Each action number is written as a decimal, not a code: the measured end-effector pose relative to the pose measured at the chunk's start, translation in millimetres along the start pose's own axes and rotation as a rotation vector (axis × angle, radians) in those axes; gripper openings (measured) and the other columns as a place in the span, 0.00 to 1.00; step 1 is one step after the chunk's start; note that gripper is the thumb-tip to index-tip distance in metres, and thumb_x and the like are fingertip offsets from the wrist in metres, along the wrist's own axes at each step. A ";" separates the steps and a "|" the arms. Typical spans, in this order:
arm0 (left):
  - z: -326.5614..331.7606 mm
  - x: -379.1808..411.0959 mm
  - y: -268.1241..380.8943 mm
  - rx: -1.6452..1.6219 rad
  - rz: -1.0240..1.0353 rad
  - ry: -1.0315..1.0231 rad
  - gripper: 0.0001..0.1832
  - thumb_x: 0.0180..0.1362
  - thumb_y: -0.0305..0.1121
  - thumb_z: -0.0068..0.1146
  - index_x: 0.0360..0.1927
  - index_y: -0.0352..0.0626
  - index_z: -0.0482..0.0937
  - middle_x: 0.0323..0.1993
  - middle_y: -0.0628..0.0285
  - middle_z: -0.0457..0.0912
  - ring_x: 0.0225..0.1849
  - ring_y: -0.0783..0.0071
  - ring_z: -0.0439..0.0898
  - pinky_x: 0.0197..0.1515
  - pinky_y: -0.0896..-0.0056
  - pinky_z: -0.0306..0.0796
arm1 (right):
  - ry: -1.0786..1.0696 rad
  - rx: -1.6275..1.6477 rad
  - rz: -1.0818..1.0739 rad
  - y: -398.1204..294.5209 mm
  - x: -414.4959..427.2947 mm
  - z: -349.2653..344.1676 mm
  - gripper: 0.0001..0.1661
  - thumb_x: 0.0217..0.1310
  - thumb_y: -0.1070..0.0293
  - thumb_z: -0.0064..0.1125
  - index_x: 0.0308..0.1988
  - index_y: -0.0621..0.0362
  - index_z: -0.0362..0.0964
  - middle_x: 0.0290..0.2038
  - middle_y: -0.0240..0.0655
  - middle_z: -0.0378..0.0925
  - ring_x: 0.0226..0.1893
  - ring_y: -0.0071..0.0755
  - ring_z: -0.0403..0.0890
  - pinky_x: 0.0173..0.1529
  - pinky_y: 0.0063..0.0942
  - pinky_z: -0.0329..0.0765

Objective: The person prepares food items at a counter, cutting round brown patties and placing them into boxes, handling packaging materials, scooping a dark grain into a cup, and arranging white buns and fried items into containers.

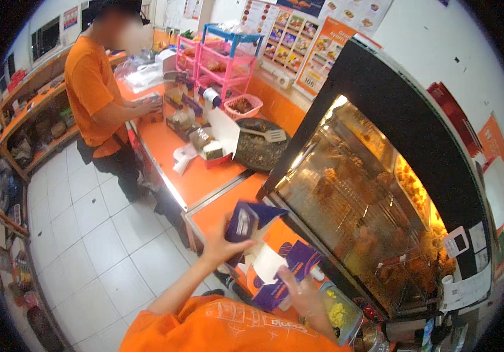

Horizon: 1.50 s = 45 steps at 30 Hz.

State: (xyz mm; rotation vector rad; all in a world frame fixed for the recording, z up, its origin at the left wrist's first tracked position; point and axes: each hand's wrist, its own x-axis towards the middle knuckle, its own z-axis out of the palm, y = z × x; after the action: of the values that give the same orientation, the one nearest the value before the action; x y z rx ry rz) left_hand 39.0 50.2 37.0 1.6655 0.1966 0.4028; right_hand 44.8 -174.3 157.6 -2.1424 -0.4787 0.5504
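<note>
A partly folded paperboard food box (271, 264), purple and orange outside and white inside, is held in front of my body above the orange counter. My left hand (222, 246) grips its far left side, thumb across the wall near a raised purple flap. On the near right side is my right hand (301, 290), blurred, with its fingers on the box's edge by the white inner panel. Several flaps stand out unfolded. Close beside my right hand is a clear plastic tub (342, 310) with yellow pieces of food in it.
A glass-fronted heated display cabinet (362, 211) with fried food stands at the right. Farther along the counter (164, 145) are a dark stone mortar (260, 152) with a slotted spatula (269, 134), a pink basket (244, 107) and pink shelving (227, 66). A co-worker (93, 92) stands at far left.
</note>
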 end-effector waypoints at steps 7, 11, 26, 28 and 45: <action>-17.2 6.6 -12.2 0.874 0.574 0.309 0.57 0.33 0.36 0.72 0.67 0.51 0.47 0.62 0.50 0.57 0.65 0.44 0.55 0.64 0.36 0.47 | -0.100 -0.577 -0.063 34.2 -8.7 -15.2 0.26 0.59 0.46 0.52 0.34 0.62 0.76 0.27 0.52 0.77 0.29 0.58 0.79 0.32 0.46 0.74; 3.8 -5.6 3.4 1.090 0.806 -0.228 0.42 0.43 0.28 0.57 0.66 0.63 0.58 0.62 0.62 0.63 0.63 0.60 0.63 0.63 0.38 0.54 | -0.478 -0.817 -0.061 -3.5 -1.4 -24.0 0.33 0.60 0.39 0.46 0.31 0.62 0.78 0.26 0.52 0.77 0.32 0.58 0.78 0.35 0.46 0.74; -10.3 46.3 -63.1 0.330 0.035 -0.189 0.31 0.59 0.31 0.41 0.67 0.42 0.52 0.51 0.38 0.70 0.49 0.42 0.73 0.52 0.52 0.67 | 0.449 0.007 -0.145 93.7 109.9 56.5 0.30 0.57 0.61 0.62 0.56 0.59 0.61 0.49 0.35 0.66 0.43 0.34 0.70 0.51 0.30 0.69; -22.5 62.0 -66.4 0.156 0.109 -0.326 0.30 0.61 0.34 0.42 0.65 0.34 0.51 0.57 0.36 0.64 0.60 0.45 0.65 0.62 0.59 0.58 | 0.471 -0.006 -0.092 85.1 135.4 54.9 0.29 0.57 0.61 0.61 0.56 0.59 0.61 0.49 0.35 0.66 0.44 0.33 0.69 0.52 0.30 0.69; -84.6 297.5 -118.1 0.488 0.254 -0.530 0.26 0.61 0.36 0.45 0.58 0.31 0.58 0.49 0.38 0.69 0.52 0.44 0.70 0.56 0.55 0.63 | 0.392 0.053 0.409 34.5 237.8 10.9 0.27 0.60 0.61 0.57 0.57 0.59 0.63 0.54 0.36 0.67 0.51 0.33 0.68 0.56 0.29 0.66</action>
State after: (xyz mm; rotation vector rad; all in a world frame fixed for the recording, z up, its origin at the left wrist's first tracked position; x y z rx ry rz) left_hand 294.0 251.1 -27.8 2.2264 -0.3409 0.0877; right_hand 241.1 -64.3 72.7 -2.2333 0.1931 0.3409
